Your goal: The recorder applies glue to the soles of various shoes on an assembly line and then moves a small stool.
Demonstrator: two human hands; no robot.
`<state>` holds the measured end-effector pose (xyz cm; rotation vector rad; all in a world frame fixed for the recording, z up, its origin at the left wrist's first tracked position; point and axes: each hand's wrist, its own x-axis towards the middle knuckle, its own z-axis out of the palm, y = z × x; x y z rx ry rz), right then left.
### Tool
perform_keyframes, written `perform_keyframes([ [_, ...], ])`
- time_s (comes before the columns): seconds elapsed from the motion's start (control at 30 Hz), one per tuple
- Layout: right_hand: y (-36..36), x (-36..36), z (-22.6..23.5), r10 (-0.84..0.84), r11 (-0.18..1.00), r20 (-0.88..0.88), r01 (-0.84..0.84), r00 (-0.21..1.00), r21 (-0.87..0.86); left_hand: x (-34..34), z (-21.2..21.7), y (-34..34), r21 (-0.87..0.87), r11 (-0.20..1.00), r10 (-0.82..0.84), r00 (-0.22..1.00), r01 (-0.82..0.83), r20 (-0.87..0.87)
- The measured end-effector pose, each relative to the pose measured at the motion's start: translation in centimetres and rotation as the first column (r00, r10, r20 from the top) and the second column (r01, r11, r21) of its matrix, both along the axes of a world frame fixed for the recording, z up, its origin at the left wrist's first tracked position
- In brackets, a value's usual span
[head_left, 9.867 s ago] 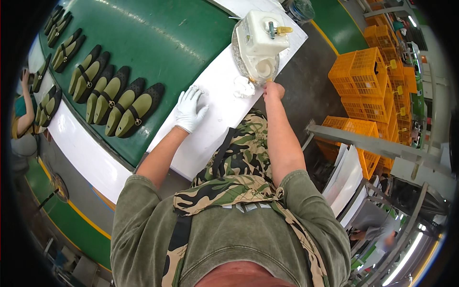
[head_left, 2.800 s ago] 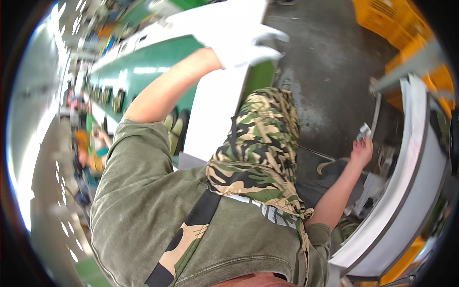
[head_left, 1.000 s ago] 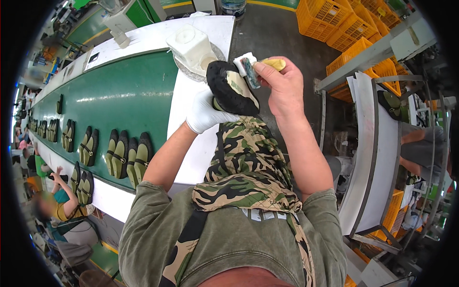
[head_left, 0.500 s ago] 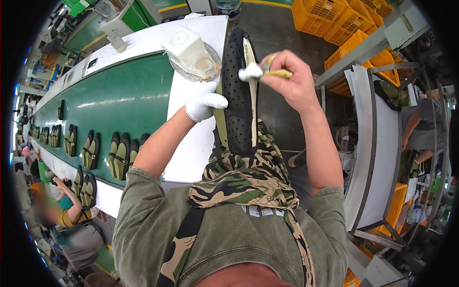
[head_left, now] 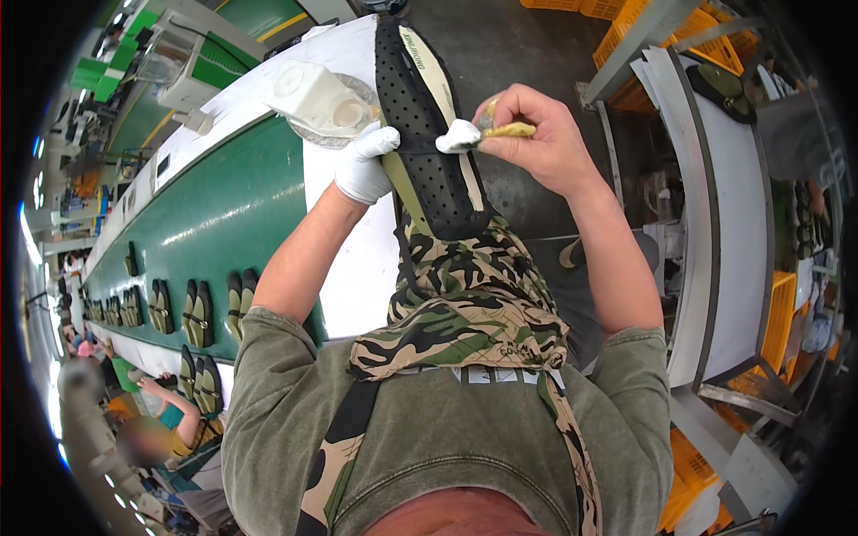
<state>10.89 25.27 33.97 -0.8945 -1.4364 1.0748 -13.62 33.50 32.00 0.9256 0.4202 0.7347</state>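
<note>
several sole pairs [head_left: 195, 314] line the green belt [head_left: 223, 214] beside the held shoe [head_left: 427, 125].

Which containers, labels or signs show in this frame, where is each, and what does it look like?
White plastic jug: boxy, on the white table edge beyond the gloved left hand.
Strip label on the black shoe sole: pale, long and narrow, running along the sole's length.
Orange crates: slatted, at the right edge.

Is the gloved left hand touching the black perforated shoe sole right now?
Touching. The head view shows the gloved left hand gripping the edge of the black perforated shoe sole, fingers lying against it with no gap.
</note>
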Motion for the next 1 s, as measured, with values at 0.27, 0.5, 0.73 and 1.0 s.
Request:
perform_keyframes([
  [0.27,-4.0,3.0,-1.8,-0.041,0.999,-0.133,0.044,0.990,0.020,3.0,-1.7,1.9,-0.128,0.991,-0.035,0.999,0.030,-0.031],
  [0.5,-5.1,7.9,-4.4,-0.082,0.995,-0.256,0.094,0.963,0.034,7.8,-1.5,3.8,-0.125,0.989,-0.104,0.975,0.080,-0.197],
  [0.73,-8.5,14.1,-15.5,-0.362,0.923,-0.630,0.360,0.687,-0.138,20.4,8.1,5.0,0.244,0.883,-0.265,0.855,0.401,-0.446],
  [1.0,-8.9,14.6,-27.5,-0.692,0.707,-0.335,0.506,0.640,-0.494,47.3,13.5,0.1,0.419,0.493,-0.374,0.621,0.762,-0.689],
])
